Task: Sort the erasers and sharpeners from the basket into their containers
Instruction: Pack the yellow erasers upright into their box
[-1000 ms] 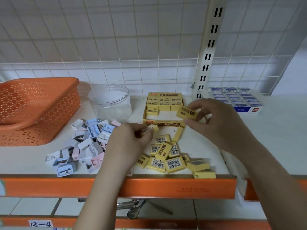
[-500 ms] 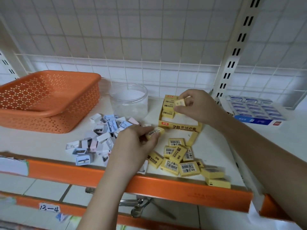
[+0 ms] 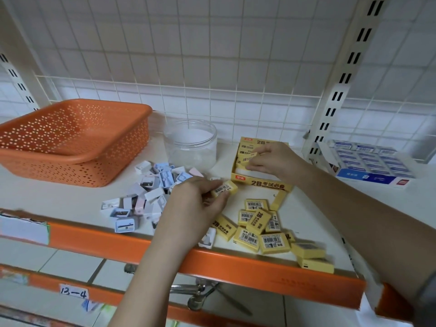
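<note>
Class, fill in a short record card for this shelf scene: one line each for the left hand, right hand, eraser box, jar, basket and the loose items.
Left hand: left hand pinches a yellow barcoded eraser above the shelf
Right hand: right hand sets a yellow eraser into the box
Eraser box: yellow cardboard box, open, partly filled
Jar: clear plastic jar, open, no sharpeners visible inside
Basket: orange perforated plastic basket, tilted
Loose items: pastel sharpener pile; yellow eraser pile near the shelf edge

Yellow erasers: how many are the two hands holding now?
2. One eraser in the left hand; another eraser in the right hand, over the yellow box. Palms may hide more.
</note>
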`<state>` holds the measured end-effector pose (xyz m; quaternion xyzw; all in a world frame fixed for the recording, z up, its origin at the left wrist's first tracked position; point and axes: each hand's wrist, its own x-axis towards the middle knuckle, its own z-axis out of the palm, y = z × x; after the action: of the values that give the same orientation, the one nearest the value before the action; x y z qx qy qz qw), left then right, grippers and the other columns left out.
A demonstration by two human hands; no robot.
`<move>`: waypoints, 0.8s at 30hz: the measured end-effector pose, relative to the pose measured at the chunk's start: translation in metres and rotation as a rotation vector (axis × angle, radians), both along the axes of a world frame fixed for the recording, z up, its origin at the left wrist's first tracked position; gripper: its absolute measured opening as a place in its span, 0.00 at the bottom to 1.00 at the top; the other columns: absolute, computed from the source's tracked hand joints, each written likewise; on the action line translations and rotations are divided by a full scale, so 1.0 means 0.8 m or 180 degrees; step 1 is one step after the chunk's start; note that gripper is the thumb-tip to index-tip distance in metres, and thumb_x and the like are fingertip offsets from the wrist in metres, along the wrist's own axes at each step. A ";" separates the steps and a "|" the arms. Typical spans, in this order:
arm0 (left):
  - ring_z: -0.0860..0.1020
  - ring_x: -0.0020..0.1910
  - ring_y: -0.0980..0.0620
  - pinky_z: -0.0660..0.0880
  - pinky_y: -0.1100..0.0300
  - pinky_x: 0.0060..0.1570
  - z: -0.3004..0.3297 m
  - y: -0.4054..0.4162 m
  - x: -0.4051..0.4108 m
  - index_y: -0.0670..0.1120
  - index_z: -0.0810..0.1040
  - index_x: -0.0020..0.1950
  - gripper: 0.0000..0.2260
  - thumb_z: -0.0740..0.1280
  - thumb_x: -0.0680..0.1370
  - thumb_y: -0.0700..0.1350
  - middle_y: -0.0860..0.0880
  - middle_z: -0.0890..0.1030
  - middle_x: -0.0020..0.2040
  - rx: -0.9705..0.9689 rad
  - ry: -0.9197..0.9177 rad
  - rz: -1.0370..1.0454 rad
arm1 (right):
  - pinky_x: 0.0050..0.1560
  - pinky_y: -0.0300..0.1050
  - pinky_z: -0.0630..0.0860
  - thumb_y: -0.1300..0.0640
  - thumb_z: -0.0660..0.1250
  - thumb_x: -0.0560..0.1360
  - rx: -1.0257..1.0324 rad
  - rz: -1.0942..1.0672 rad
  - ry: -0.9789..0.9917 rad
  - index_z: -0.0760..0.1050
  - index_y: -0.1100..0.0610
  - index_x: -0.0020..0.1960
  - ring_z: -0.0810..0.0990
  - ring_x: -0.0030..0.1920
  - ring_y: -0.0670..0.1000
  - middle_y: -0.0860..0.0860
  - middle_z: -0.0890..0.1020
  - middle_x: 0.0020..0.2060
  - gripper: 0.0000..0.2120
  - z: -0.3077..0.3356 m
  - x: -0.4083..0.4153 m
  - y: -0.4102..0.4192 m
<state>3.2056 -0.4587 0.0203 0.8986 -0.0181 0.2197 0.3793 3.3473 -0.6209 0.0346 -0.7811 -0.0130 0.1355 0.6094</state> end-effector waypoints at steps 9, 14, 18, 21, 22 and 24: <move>0.76 0.42 0.57 0.68 0.74 0.44 0.002 0.007 0.003 0.46 0.82 0.56 0.14 0.71 0.73 0.48 0.53 0.80 0.42 0.0082 -0.0188 0.0046 | 0.48 0.42 0.81 0.65 0.69 0.74 -0.0337 -0.0049 -0.0283 0.73 0.65 0.62 0.83 0.45 0.51 0.59 0.80 0.53 0.18 -0.017 0.009 0.003; 0.78 0.43 0.58 0.70 0.72 0.45 0.003 0.010 0.006 0.47 0.83 0.55 0.11 0.68 0.75 0.49 0.53 0.82 0.43 -0.0010 -0.0263 0.0044 | 0.53 0.39 0.69 0.53 0.69 0.75 -0.1960 0.0087 -0.1532 0.77 0.59 0.61 0.76 0.55 0.50 0.52 0.80 0.53 0.16 -0.017 0.008 0.001; 0.78 0.43 0.57 0.71 0.69 0.44 0.002 0.011 0.005 0.48 0.83 0.53 0.09 0.66 0.76 0.47 0.51 0.81 0.42 -0.0113 -0.0239 0.0049 | 0.45 0.41 0.74 0.56 0.70 0.74 -0.2018 0.0111 -0.1710 0.78 0.59 0.58 0.78 0.43 0.49 0.52 0.81 0.42 0.14 -0.026 0.009 0.003; 0.75 0.38 0.59 0.67 0.72 0.37 0.003 0.010 0.004 0.48 0.82 0.48 0.07 0.64 0.78 0.45 0.52 0.79 0.37 -0.0127 -0.0203 0.0070 | 0.39 0.36 0.72 0.57 0.71 0.73 -0.1937 0.0075 -0.1767 0.78 0.58 0.56 0.79 0.41 0.49 0.53 0.81 0.41 0.13 -0.027 0.009 0.003; 0.75 0.35 0.60 0.66 0.72 0.34 0.003 0.010 0.004 0.48 0.81 0.45 0.08 0.63 0.78 0.45 0.54 0.77 0.34 -0.0164 -0.0180 0.0069 | 0.39 0.36 0.72 0.57 0.72 0.72 -0.1918 0.0079 -0.1771 0.79 0.58 0.55 0.79 0.41 0.49 0.53 0.81 0.40 0.12 -0.027 0.010 0.003; 0.74 0.31 0.62 0.65 0.73 0.31 0.004 0.011 0.004 0.50 0.77 0.39 0.10 0.62 0.79 0.45 0.55 0.73 0.28 -0.0300 -0.0085 0.0099 | 0.39 0.35 0.72 0.58 0.72 0.72 -0.1916 0.0112 -0.1769 0.79 0.58 0.55 0.78 0.40 0.49 0.53 0.81 0.40 0.12 -0.026 0.010 0.001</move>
<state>3.2085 -0.4498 0.0232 0.8769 0.0012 0.2382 0.4175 3.3553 -0.6198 0.0135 -0.9311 -0.1502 -0.0725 0.3245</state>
